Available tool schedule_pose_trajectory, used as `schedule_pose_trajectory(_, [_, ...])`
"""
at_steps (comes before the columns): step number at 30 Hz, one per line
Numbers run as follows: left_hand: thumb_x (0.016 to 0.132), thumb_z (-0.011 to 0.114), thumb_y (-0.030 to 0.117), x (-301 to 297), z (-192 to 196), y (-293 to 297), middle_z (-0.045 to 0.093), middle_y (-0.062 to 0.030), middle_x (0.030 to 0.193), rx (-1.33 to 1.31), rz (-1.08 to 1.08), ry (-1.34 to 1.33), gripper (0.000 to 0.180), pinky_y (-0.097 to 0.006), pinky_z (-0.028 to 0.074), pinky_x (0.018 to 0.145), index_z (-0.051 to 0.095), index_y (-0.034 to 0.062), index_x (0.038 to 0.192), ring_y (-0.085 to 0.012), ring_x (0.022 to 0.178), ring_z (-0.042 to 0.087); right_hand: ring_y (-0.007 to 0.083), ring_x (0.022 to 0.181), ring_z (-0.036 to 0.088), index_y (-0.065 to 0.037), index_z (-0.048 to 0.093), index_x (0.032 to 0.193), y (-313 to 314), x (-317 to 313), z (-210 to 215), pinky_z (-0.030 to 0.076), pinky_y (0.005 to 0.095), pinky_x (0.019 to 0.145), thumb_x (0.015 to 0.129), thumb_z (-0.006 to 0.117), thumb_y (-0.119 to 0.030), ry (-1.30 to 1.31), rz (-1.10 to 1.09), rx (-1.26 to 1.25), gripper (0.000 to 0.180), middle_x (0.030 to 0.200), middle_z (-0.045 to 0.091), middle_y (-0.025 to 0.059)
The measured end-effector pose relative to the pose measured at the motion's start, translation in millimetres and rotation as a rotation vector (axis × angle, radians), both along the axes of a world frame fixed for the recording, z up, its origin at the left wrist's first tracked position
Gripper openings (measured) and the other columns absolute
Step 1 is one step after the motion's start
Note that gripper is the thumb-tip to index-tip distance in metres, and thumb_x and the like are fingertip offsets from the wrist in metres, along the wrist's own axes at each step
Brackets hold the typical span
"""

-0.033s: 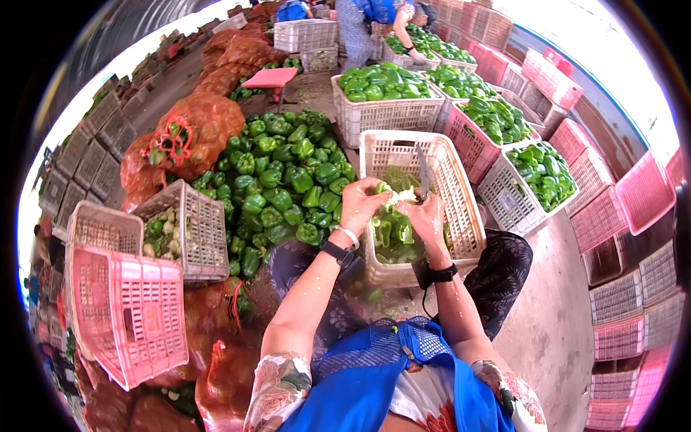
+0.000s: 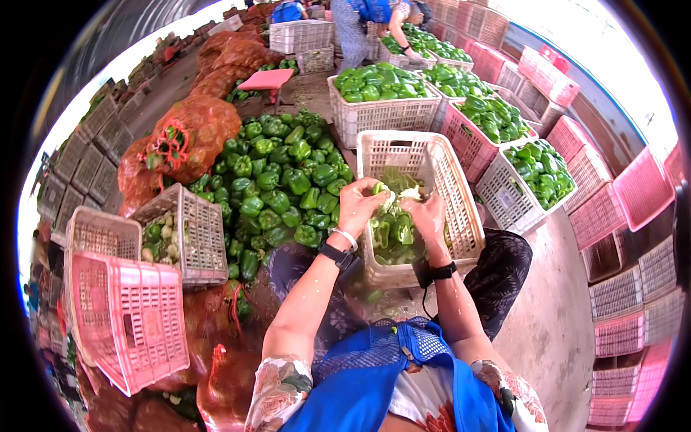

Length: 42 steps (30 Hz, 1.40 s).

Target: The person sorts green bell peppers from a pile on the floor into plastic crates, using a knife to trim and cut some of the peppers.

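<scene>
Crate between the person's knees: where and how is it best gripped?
The crate is probably best hooked by the handle slot high in its far wall, reached from above and inside: the open top leaves that slot clear, while a pepper-filled crate stands close behind.

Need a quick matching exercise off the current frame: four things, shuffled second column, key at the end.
Things:
1. Left hand
2. Centre slatted crate
3. Stool
4. Heap of bell peppers

Descriptions:
A. green, piled left of the centre crate
B. pink-topped, beyond the heap
C. holding a pepper piece, white bracelet at the wrist
D. off-white, green peppers inside

Pairs: 1-C, 2-D, 3-B, 4-A
</scene>
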<state>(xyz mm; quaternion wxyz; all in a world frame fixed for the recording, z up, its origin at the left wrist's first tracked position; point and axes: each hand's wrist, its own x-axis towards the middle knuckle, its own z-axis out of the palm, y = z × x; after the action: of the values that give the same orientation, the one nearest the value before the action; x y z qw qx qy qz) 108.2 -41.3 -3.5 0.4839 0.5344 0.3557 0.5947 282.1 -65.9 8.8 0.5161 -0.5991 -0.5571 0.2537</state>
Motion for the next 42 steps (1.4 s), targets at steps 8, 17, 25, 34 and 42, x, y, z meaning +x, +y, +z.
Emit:
schedule_pose_trajectory(8, [0.089, 0.071, 0.010, 5, -46, 21, 0.067, 0.0001, 0.094, -0.039, -0.094, 0.011, 0.035, -0.024, 0.050, 0.066, 0.062, 0.0042, 0.123, -0.0082, 0.077, 0.062, 0.0054, 0.055, 0.043, -0.002, 0.057, 0.108, 17, 7, -36, 0.038, 0.0228, 0.050, 0.089, 0.065, -0.015, 1.130, 0.364, -0.086, 0.024, 0.078, 0.053, -0.0031])
schedule_pose_trajectory(17, [0.090, 0.067, 0.008, 10, -44, 10, 0.062, -0.0010, 0.075, -0.106, -0.160, -0.054, 0.007, -0.021, 0.048, 0.051, 0.062, 0.0042, 0.092, -0.0071, 0.058, 0.059, 0.0075, 0.054, 0.044, -0.006, 0.049, 0.115, 12, -14, -54, 0.038, 0.0237, 0.048, 0.085, 0.067, -0.007, 0.949, 0.349, -0.042, 0.034, 0.080, 0.055, 0.0018])
schedule_pose_trajectory(25, [0.088, 0.071, 0.010, 13, -57, 13, 0.071, -0.0122, 0.088, -0.390, -0.124, -0.334, 0.023, -0.031, 0.057, 0.063, 0.062, 0.0004, 0.107, -0.0204, 0.073, 0.069, 0.0087, 0.056, 0.052, -0.001, 0.050, 0.116, 19, -29, -45, 0.043, 0.0217, 0.048, 0.087, 0.064, 0.004, 0.547, -0.016, 0.269, 0.032, 0.087, 0.062, 0.0084])
schedule_pose_trajectory(34, [0.080, 0.069, -0.006, -83, 14, -9, 0.063, -0.0067, 0.113, 0.119, 0.347, -0.007, 0.038, -0.026, 0.051, 0.084, 0.063, 0.0005, 0.117, -0.0144, 0.096, 0.062, 0.0095, 0.057, 0.046, 0.000, 0.054, 0.126, 48, -103, 122, 0.038, 0.0227, 0.048, 0.088, 0.069, -0.002, 0.842, 0.240, 0.670, 0.041, 0.075, 0.054, 0.0026])
schedule_pose_trajectory(42, [0.077, 0.071, -0.004, -266, -76, -58, 0.069, -0.0048, 0.088, -0.324, 0.666, -0.151, 0.020, -0.027, 0.052, 0.077, 0.067, -0.0020, 0.096, -0.0134, 0.082, 0.063, 0.0098, 0.058, 0.064, -0.003, 0.065, 0.118, 25, -367, 173, 0.048, 0.0241, 0.049, 0.087, 0.067, -0.001, 0.655, 0.863, 0.416, 0.031, 0.081, 0.069, 0.0060])
